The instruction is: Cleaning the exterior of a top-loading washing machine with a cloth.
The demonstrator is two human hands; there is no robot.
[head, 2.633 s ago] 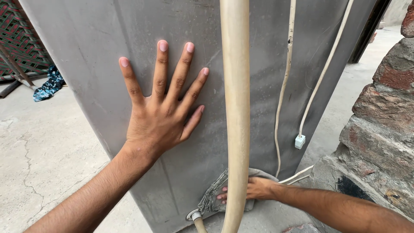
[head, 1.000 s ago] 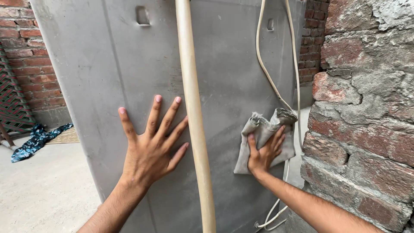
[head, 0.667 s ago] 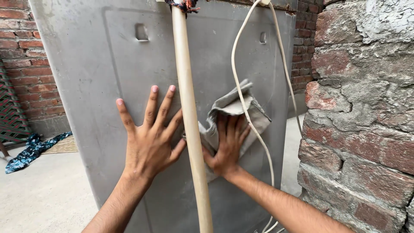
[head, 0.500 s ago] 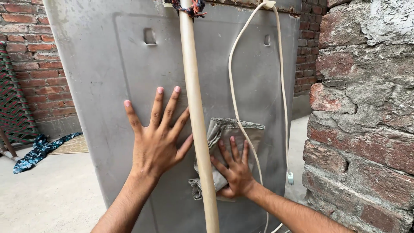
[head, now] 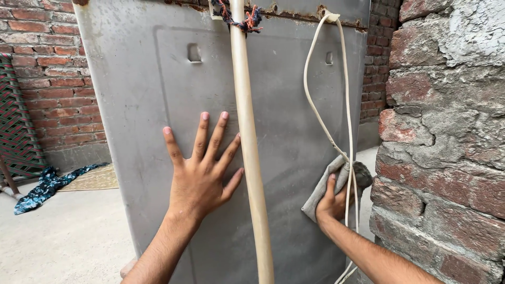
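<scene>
Grey crumpled rag (head: 329,181) bunched under right hand (head: 332,204), against dusty panel (head: 286,121).

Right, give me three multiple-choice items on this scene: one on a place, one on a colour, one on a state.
1. Where is the grey cloth?
A. at the grey panel's right edge, by the brick wall
B. on the floor
C. tied to the top of the hose

2. What colour is the hose running down the grey panel?
A. black
B. beige
C. bright green

3. How does the left hand lie?
A. clenched in a fist
B. gripping the hose
C. flat, fingers spread on the panel

Answers:
1 A: the right hand presses the cloth there, next to the brick wall.
2 B: it is pale beige along its whole length.
3 C: palm and spread fingers rest on the metal.
</scene>
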